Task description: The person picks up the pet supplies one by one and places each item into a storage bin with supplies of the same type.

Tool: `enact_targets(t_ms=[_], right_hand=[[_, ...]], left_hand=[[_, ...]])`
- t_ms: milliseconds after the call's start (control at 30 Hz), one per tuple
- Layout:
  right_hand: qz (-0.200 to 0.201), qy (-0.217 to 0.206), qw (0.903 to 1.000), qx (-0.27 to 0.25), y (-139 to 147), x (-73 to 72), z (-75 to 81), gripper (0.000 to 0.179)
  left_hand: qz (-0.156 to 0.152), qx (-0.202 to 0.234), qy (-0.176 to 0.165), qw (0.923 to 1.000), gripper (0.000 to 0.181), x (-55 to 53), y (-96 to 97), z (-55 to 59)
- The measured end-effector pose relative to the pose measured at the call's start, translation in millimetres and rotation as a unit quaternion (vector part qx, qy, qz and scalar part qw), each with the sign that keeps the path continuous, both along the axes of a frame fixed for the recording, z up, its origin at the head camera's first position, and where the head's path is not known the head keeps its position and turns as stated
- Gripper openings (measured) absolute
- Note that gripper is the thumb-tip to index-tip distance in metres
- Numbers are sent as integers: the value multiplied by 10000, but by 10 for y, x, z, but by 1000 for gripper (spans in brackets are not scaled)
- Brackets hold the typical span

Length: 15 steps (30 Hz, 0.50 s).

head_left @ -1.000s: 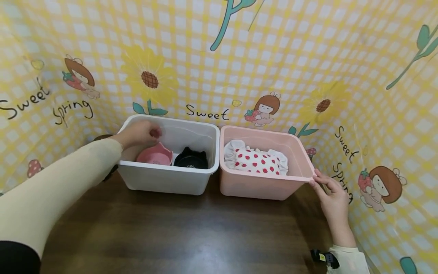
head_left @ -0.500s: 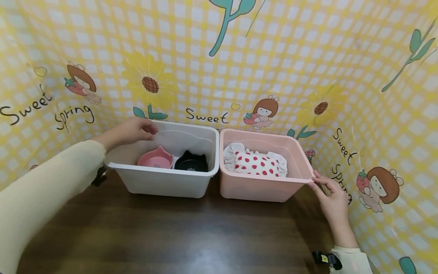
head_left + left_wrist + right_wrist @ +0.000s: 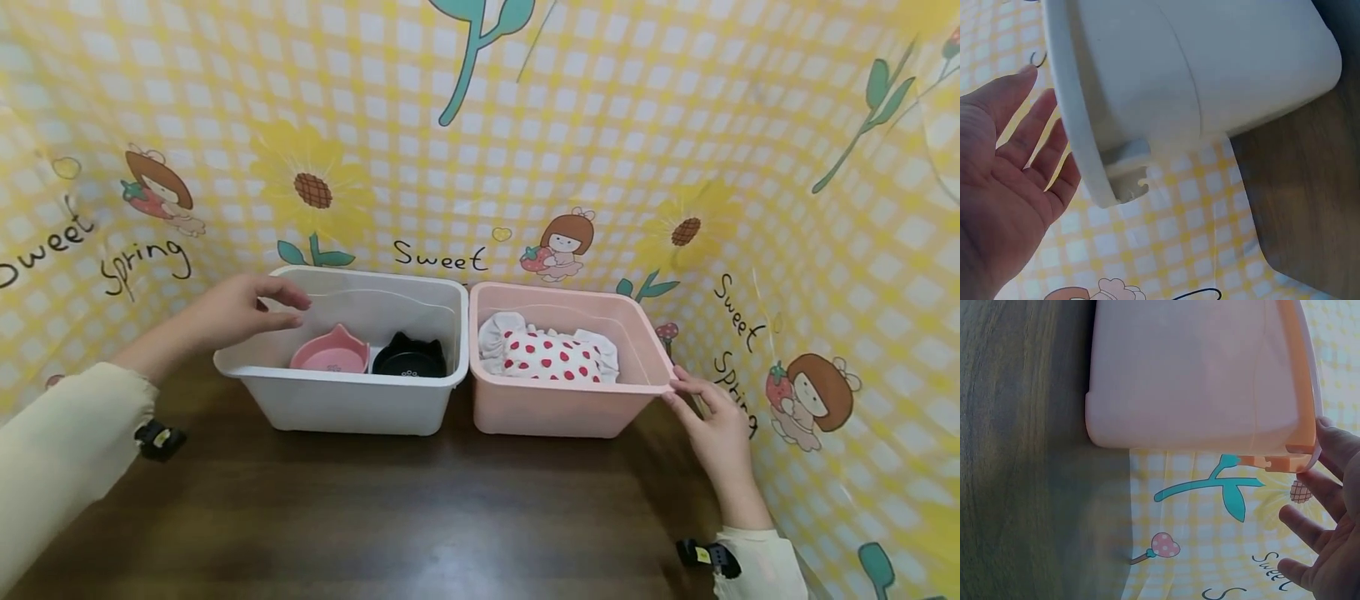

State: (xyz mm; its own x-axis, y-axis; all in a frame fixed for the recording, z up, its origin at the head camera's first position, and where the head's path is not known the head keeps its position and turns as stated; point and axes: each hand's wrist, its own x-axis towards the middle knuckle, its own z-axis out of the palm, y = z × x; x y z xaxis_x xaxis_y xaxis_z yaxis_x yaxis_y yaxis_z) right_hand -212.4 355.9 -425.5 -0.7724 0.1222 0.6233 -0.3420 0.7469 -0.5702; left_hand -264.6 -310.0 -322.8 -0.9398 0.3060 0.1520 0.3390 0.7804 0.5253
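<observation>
My left hand (image 3: 236,312) hovers at the left end of a white storage bin (image 3: 352,406), fingers loosely extended and holding nothing. In the left wrist view the fingertips lie right beside the bin's rim (image 3: 1075,106). Inside that bin stand a pink cat-eared bowl (image 3: 330,352) and a black cat-eared bowl (image 3: 411,357), each with a paw print. On the right, my right hand (image 3: 716,433) pinches the front right corner of a pink storage bin (image 3: 555,415) between thumb and index finger, the other fingers spread. A white ruffled cloth item with red strawberries (image 3: 555,357) lies in the pink bin.
Both bins stand side by side on a dark brown wooden table (image 3: 450,517). Behind them and at both sides hangs a yellow checked cloth (image 3: 420,167) printed with sunflowers and cartoon girls. Black straps (image 3: 161,440) sit at both wrists.
My left hand has drawn back leftward, from over the pink bowl to the white bin's left end. My right hand keeps its place at the pink bin's corner. The view has shifted slightly.
</observation>
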Motion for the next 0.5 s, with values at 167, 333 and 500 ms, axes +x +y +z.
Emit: enact_targets(t_ms=[167, 333, 500], right_hand=[[-63, -327, 9994, -81, -15, -8, 25, 23], [-63, -426, 9989, -193, -15, 3, 26, 23], [-76, -294, 9994, -166, 1, -3, 24, 23]], left_hand=[[291, 99, 149, 9994, 30, 201, -29, 27], [499, 255, 162, 9983, 32, 423, -42, 59], [625, 562, 332, 9959, 27, 625, -83, 27]])
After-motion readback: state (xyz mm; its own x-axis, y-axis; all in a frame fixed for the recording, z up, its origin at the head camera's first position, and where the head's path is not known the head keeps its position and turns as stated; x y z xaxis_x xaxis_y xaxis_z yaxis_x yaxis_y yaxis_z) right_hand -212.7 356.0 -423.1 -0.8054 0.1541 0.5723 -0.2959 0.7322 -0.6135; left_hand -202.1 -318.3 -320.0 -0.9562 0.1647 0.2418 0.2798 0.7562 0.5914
